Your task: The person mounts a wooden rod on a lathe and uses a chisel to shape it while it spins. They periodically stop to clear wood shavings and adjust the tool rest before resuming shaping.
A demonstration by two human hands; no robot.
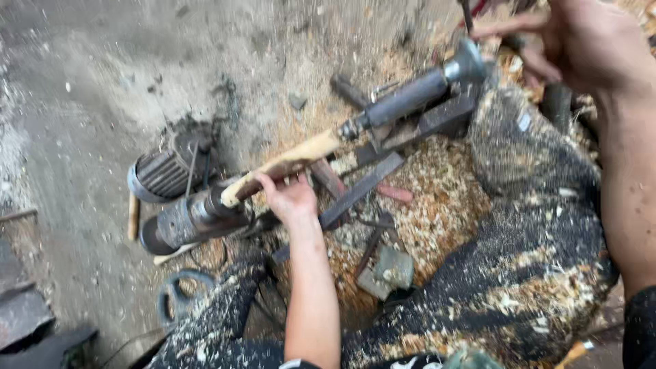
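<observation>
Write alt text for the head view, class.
The left hand grips a pale wooden piece mounted on a small lathe, above sawdust-covered ground. The right hand reaches towards the lathe's far end.

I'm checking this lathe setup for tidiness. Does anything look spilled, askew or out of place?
Yes. Wood shavings lie heaped over the ground and cover the person's dark trousers. Loose metal bars lie crisscrossed under the pale wooden workpiece, which the left hand touches. The right hand is by the tailstock.
</observation>
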